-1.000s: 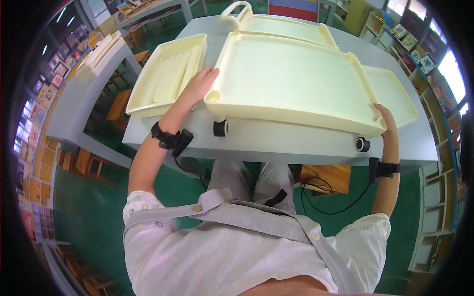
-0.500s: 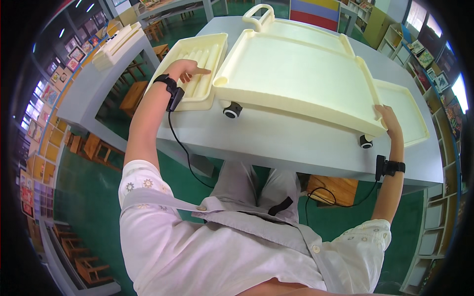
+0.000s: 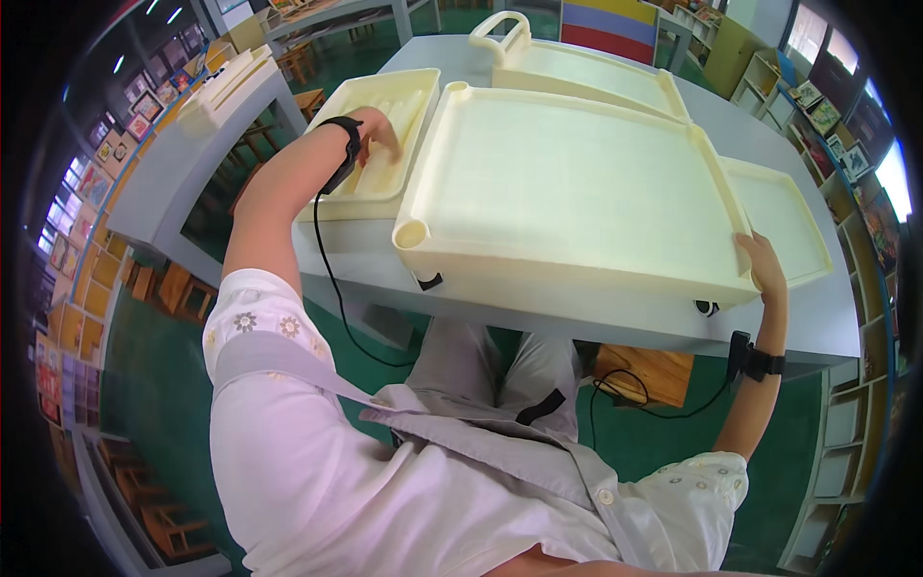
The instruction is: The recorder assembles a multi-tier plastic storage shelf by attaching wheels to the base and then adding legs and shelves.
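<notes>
A large cream plastic cart shelf with raised rims and round corner sockets lies on the grey table in front of me. Its near edge overhangs the table's front, and black caster wheels peep out beneath it. My right hand grips the rim at the near right corner. To the left stands a shallow cream tray holding several pale tubes. My left hand reaches down into this tray, its fingers apart and slightly blurred over the tubes; I see nothing held in it.
Behind the shelf lies another cream shelf with a looped handle. A flat cream tray sits to the right. Stacked cream parts rest on a side table. A wooden stool stands below the table.
The large shelf has come toward me, away from the shelf behind it, with my right hand still on its corner. My left hand has gone from pointing sideways to fingers reaching down.
</notes>
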`<state>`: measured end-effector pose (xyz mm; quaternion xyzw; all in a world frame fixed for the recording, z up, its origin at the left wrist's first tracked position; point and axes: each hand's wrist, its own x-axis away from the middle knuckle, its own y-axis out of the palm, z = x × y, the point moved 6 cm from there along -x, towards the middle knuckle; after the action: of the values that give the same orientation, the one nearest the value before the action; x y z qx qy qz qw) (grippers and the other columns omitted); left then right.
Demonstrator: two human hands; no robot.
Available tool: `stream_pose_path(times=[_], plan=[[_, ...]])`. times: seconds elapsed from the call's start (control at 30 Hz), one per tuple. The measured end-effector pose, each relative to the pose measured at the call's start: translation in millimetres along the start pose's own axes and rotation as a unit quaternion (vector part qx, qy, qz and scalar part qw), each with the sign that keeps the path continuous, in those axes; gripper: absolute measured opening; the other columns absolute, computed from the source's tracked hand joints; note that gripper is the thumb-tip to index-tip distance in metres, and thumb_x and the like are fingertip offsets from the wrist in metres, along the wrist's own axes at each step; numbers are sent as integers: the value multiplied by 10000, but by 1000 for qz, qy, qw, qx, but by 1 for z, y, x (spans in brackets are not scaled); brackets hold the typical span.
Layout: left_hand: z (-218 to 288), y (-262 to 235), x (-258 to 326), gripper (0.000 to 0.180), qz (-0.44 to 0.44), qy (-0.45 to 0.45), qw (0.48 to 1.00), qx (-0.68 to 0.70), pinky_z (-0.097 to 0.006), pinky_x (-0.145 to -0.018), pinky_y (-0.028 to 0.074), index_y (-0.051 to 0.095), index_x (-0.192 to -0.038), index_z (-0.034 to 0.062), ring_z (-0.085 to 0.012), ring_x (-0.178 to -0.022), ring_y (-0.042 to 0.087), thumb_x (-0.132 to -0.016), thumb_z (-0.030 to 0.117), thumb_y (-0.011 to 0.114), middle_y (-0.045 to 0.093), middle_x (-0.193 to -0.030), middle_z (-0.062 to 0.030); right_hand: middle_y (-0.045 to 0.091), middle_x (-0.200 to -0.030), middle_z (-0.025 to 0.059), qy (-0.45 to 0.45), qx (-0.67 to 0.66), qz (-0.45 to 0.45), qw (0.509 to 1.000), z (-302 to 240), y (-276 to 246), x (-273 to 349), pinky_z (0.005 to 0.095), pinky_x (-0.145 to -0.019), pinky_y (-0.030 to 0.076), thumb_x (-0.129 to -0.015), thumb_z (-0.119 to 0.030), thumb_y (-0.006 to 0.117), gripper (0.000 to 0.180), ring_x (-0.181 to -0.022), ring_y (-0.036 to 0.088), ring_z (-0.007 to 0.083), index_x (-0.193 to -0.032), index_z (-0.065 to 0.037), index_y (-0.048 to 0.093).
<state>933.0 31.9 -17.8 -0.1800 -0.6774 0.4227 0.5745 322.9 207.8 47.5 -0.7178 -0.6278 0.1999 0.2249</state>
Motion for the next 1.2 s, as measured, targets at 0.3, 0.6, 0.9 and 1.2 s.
stream_pose_path(times=[0.3, 0.6, 0.9, 1.2], plan=[[-9, -1, -37, 430, -1, 87, 995, -50, -353, -662, 451, 597, -902, -46, -293, -673, 569, -598, 226, 730, 595, -848, -217, 566, -769, 58, 37, 46, 52, 997, 29, -35, -1, 259, -624, 410, -817, -244, 469, 339, -665, 519, 129, -952, 59, 538], [-38, -40, 4, 414, 20, 6, 1000, -6, -350, -702, 469, 561, -933, -17, -273, -744, 581, -597, 153, 731, 590, -875, -182, 562, -768, 64, -32, 51, 8, 998, 26, -37, -26, 259, -655, 399, -832, -292, 460, 385, -703, 507, 130, -947, 68, 535], [-3, -63, 197, 474, 148, 470, 792, 360, -258, -716, 482, 501, -1077, 15, -128, -822, 579, -666, 148, 697, 581, -919, -52, 567, -998, 122, -261, 236, 232, 907, -79, -33, 16, 292, -803, 418, -861, -356, 439, 387, -925, 539, 185, -1128, -88, 517], [165, 6, 323, 402, 116, 662, 693, 263, -253, -775, 445, 503, -1070, -2, -138, -864, 567, -714, 125, 640, 569, -988, -73, 548, -929, 91, -362, -376, -97, 847, -254, 131, 54, 293, -748, 449, -846, -271, 532, 305, -847, 539, 146, -1018, -27, 470]])
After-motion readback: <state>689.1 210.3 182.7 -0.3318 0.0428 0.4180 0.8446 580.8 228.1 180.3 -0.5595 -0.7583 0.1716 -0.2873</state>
